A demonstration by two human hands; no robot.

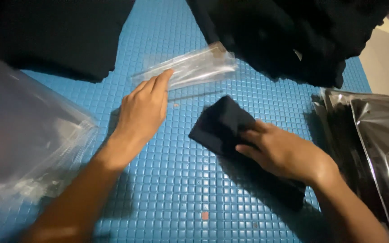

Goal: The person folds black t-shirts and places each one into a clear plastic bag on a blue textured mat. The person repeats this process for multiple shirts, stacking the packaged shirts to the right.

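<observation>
Centrally, I see my left hand with fingers nearly straight, touching a clear plastic bag at upper centre; my right hand curls around folded black cloth on the blue bench.

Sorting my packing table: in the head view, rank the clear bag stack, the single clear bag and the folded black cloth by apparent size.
1. clear bag stack, though nearness inflates it.
2. and 3. unsure: folded black cloth, partly hidden under the right hand, and single clear bag look alike.

Garment packing workspace: clear bag stacks, black cloth piles.
</observation>
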